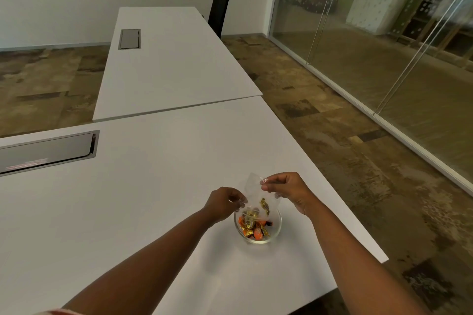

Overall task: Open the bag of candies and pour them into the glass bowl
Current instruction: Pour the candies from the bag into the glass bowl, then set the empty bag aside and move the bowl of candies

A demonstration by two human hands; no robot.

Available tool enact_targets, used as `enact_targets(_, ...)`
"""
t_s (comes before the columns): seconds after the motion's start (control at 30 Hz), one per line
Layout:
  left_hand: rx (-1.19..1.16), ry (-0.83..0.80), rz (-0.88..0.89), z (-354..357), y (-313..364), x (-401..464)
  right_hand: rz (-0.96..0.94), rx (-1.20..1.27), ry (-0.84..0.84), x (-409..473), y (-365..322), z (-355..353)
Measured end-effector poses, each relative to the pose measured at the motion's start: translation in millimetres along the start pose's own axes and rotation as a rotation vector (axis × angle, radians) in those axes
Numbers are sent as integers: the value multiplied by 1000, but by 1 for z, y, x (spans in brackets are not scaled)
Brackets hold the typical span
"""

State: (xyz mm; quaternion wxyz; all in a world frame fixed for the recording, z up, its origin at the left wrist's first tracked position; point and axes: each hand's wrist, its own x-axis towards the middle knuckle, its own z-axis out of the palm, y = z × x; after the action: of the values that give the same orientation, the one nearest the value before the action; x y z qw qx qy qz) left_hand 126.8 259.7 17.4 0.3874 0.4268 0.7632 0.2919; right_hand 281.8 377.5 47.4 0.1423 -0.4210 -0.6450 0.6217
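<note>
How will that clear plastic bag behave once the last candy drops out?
The clear plastic bag looks thin and crumpled, so probably floppy and very light. Pinched between both hands over the glass bowl, it may sag and slip easily.

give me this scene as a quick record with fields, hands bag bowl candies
left hand: pinching the bag's lower left edge
right hand: pinching the bag's upper end
bag: clear, tipped over the bowl, one gold candy inside
bowl: glass, on the white table
candies: orange and gold, piled in the bowl
</note>
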Motion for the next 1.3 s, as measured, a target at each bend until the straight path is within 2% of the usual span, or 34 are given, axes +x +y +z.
enact_targets(0.2,58,2,37,1,-1,-2,-52,-42,-12,-3,-3,5)
enact_targets(0.53,15,12,41,1,-1,-5,-59,-120,-78,-2,-5,12)
enact_targets(0.7,-96,60,90,0,2,-7,-91,-88,-34,-5,-8,12)
enact_targets(0.8,-249,108,59,-7,0,-8,-99,-75,-3,-6,-10,13)
enact_targets(0.9,-452,190,-30,-19,-9,-13,-32,-119,102,-2,-1,12)
enact_targets(1.03,-623,277,-190,-33,-33,-23,140,-423,239,5,21,7)
enact_targets(1.17,-673,262,-344,-32,-60,-38,372,-429,184,4,32,8)
enact_targets(1.3,-643,180,-491,-21,-79,-52,494,-353,136,0,38,13)
